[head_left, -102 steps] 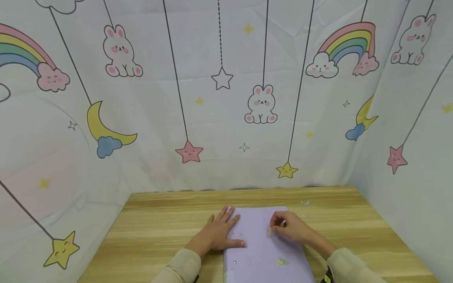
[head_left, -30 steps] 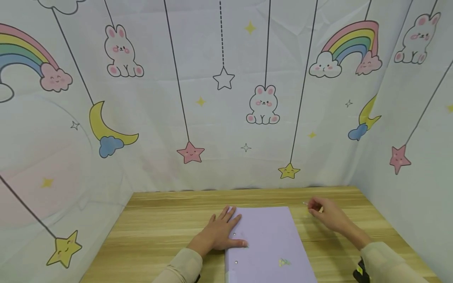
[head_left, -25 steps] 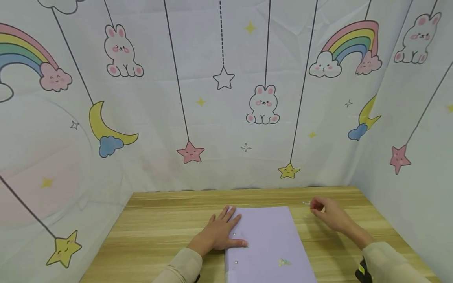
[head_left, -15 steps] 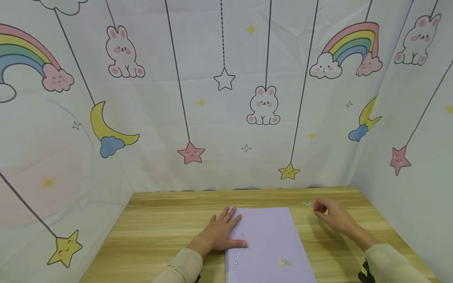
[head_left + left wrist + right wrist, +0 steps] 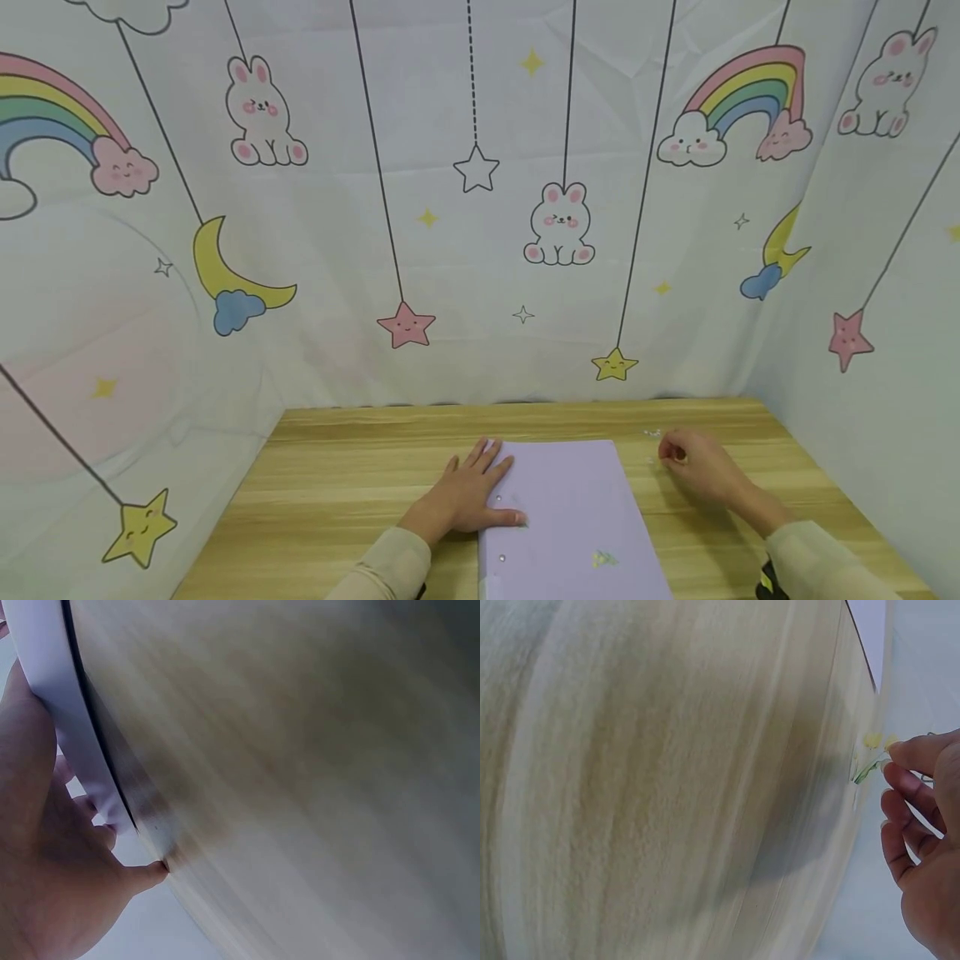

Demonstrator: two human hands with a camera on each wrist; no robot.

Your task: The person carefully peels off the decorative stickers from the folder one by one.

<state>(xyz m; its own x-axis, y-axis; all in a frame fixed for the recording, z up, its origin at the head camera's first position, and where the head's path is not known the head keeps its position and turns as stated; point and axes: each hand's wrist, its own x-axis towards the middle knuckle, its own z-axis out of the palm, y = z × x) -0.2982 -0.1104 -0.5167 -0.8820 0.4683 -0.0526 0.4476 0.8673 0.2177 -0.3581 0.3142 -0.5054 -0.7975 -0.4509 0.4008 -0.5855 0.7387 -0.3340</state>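
Observation:
A lilac folder [image 5: 562, 500] lies flat on the table, with two small metal rivets along its left side. My left hand [image 5: 465, 497] rests spread on its upper left part, the thumb reaching onto the cover. A small green bit shows at the thumb tip. Low on the cover sits a yellow-and-green flower sticker [image 5: 603, 558]. To the right of the folder, my right hand [image 5: 697, 462] is just over the table. In the right wrist view its thumb and index finger pinch another flower sticker [image 5: 866, 771], with yellow blooms and a green stem.
Small clear-and-white scraps [image 5: 652, 432] lie on the wood-grain table [image 5: 360, 467] beyond the right hand. A pale cloth backdrop [image 5: 480, 250] printed with rabbits, stars and rainbows encloses the back and sides.
Since the earliest frame my right hand has gone from above the folder to the table at its right. Lately it has dipped slightly, turning its fingers downward. The left hand stays put.

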